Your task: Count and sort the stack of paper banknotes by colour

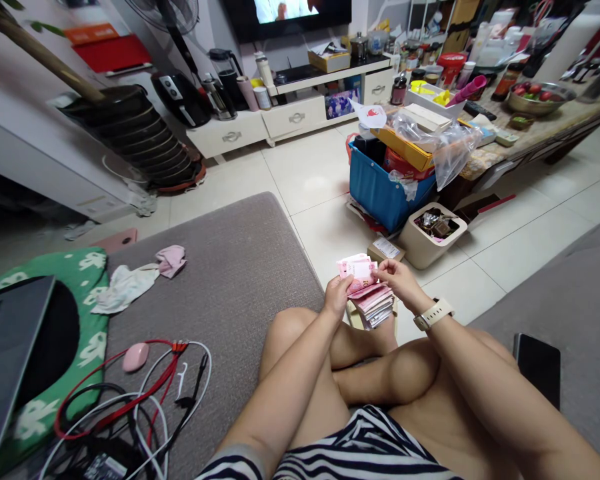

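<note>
At the far left of the frame, an open laptop [17, 353] lay on a green cushion [91, 327] with a white pattern. To its right, a pale printed cloth [130, 288] and a pink cloth [172, 261] lay on the grey upholstered seat [240, 267]. Below these, in the lower left, red, white and black cables [166, 377] were tangled beside a pink rounded case [135, 358].

Right of the frame's centre, the left hand [337, 295] held the pink banknotes [359, 272], its fingers closed on their left edge. A thick banknote stack [375, 305] was located directly beneath; its support could not be determined. The right hand [399, 281] had its fingers pinched together at the notes' right edge. A light-coloured watch [434, 314] was fitted to the right wrist.

Above the right hand stood a cream waste bin [420, 243], filled nearly to its rim. At the lower right, a black smartphone [537, 367] lay on a grey surface.
</note>
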The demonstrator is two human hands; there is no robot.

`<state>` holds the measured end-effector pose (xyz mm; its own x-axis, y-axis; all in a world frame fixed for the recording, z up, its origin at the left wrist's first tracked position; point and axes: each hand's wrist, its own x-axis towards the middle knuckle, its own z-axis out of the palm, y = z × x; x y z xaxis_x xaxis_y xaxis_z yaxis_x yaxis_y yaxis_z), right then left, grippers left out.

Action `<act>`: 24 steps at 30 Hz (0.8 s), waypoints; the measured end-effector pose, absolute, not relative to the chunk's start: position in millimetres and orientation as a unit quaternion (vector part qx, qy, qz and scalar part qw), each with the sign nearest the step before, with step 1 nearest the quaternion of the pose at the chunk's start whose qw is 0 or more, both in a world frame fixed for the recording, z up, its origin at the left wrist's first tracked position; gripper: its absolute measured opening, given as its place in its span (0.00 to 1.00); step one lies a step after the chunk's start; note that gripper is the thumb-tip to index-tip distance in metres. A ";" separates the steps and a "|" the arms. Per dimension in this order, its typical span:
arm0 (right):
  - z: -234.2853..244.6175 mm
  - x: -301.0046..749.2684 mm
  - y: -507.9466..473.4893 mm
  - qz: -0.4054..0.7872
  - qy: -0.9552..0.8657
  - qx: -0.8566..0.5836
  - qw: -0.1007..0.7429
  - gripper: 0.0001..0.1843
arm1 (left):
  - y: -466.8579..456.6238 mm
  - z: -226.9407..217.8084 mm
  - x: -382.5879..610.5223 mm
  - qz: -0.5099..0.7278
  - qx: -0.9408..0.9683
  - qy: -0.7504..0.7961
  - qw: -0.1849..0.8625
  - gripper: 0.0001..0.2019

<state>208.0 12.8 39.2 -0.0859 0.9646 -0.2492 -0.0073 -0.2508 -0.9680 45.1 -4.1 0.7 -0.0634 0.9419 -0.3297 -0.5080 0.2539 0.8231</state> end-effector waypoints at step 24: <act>38.9 204.6 9.3 0.583 -0.465 -0.521 0.416 0.22 | 2.2 -21.9 41.3 0.597 0.205 0.493 0.598 0.18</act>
<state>204.6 9.3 38.9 -0.1111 0.9692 -0.2200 -0.0002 -0.2214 -0.9752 41.3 2.2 -21.9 -0.2001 0.9169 -0.3454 -0.5123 0.2025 0.8346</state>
